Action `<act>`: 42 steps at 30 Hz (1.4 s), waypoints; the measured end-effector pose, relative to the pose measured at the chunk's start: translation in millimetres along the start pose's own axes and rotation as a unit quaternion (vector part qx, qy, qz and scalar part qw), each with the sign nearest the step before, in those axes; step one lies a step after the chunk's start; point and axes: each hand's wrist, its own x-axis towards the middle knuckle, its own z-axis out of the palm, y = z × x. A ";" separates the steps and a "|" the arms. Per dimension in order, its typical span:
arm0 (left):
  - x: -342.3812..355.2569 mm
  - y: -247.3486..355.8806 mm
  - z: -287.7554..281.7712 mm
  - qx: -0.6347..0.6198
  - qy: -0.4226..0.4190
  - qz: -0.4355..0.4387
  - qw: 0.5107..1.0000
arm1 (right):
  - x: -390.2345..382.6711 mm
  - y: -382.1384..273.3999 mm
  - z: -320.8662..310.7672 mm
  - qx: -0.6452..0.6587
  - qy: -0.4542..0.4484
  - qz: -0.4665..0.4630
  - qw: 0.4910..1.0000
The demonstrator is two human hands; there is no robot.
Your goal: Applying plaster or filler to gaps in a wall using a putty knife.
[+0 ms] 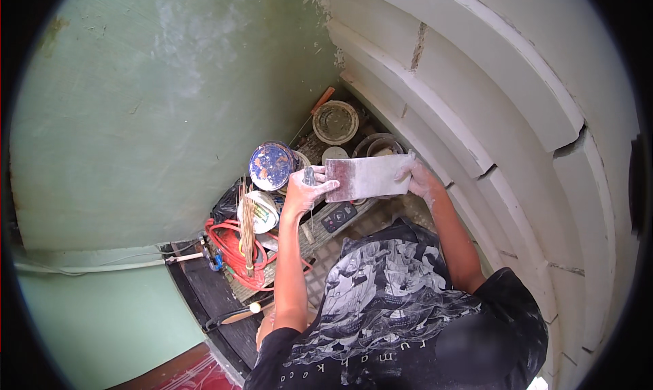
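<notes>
A rectangular sheet that looks like sandpaper (371, 176) is stretched between my two hands, reddish brown at its left end and coated with white dust over the rest. My left hand (303, 191) grips the left edge, thumb in front and fingers partly hidden behind. A small grey object (309, 176) shows between the fingers of that hand; I cannot make out its kind. My right hand (423, 179), white with dust, pinches the right edge. The sheet hangs in front of my chest, above a cluttered plank surface.
Beyond the sheet stand a round bucket (335, 122) and a blue-topped container (271, 166). To the left are a white tub (260, 213), a stick broom (247, 233), a coiled red cord (224, 246) and a hammer (238, 315). A green wall (136, 131) and pale ledges (476, 70) close in.
</notes>
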 end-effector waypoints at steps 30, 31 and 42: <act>26.7 11.1 -35.5 -0.132 0.113 0.147 0.974 | 22.4 9.1 10.5 -0.104 0.023 -0.119 0.987; 35.5 12.0 -61.0 -0.051 0.162 0.214 0.962 | 26.8 11.5 9.5 -0.107 0.020 -0.121 0.987; 125.1 166.5 -168.0 0.641 0.492 0.149 0.570 | 37.9 9.6 4.6 -0.134 0.056 -0.088 0.985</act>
